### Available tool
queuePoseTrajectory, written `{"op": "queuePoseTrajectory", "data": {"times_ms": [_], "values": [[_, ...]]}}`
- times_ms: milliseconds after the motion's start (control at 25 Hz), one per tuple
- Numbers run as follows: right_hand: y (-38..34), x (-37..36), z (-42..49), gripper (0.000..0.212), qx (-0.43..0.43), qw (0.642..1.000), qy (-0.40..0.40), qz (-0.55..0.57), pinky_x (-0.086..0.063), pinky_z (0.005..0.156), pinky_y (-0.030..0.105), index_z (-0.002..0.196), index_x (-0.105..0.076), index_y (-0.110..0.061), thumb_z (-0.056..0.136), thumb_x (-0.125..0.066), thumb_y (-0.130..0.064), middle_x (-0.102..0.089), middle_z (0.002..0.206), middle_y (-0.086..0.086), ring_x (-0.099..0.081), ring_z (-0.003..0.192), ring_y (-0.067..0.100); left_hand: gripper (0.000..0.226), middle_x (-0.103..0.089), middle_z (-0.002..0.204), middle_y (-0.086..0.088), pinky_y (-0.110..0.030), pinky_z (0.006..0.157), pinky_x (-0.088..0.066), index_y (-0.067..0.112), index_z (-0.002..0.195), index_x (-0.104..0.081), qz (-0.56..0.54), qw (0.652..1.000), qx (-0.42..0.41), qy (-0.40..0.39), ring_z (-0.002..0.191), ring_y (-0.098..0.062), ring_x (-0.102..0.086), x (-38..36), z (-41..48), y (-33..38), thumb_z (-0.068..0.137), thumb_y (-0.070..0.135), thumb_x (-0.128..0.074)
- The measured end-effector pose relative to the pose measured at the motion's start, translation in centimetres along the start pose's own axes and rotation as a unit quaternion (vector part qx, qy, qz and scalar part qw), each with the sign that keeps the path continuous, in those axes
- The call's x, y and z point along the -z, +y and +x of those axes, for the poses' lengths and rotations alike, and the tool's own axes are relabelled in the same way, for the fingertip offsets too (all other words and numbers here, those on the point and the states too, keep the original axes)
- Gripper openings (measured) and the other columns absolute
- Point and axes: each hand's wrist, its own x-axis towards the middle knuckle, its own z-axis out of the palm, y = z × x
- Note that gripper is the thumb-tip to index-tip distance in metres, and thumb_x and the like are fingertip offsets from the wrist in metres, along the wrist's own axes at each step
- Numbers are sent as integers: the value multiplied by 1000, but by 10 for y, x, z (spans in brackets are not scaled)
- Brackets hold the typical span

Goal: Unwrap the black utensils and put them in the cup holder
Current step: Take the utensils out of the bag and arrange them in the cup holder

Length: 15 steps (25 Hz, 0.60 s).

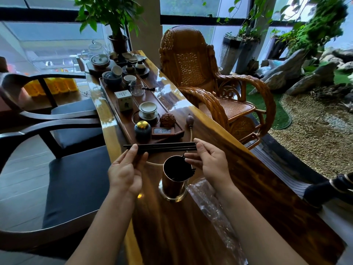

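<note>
Both hands, left hand (125,170) and right hand (211,161), pinch the black sticks (164,146) flat, lying left-to-right above the cup (174,178), maybe four sticks.

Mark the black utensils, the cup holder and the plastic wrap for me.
black utensils (164,146): head view, middle of the bundle between the hands.
cup holder (172,185): head view, outer wall below the rim.
plastic wrap (208,205): head view, crinkled sheet on the table.

Left hand (125,172) and right hand (211,162) raised, fingers pinched.
</note>
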Motion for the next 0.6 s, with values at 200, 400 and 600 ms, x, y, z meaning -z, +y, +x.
{"op": "queuePoseTrajectory", "data": {"times_ms": [200, 400, 600], "values": [[-12, 8, -3, 20, -16, 995, 14, 92, -64, 69, 34, 114, -71, -10, 96, -63, -13, -78, 98, 18, -77, 81, 29, 3, -70, 90, -10, -23, 56, -60, 6, 87, -69, -28, 995, 93, 9, 80, -20, -72, 0, -2, -19, 90, 6, -69], [-28, 13, -8, 5, 51, 998, 39, 27, -64, 62, 32, 94, -74, -11, 91, -70, -9, -79, 90, 15, -77, 69, 28, 8, -74, 93, -16, -27, 54, -62, 4, 94, -69, -47, 984, 174, 0, 73, -23, -76, -7, -11, -40, 88, 9, -71], [-50, 27, -10, 7, 138, 985, 29, -99, -62, 60, 25, 90, -74, -17, 90, -72, -11, -78, 82, 8, -77, 67, 22, 20, -72, 107, -20, -32, 71, -64, 3, 109, -68, 54, 992, 111, -6, 96, -29, -74, -4, -11, -52, 92, 12, -68]]}}
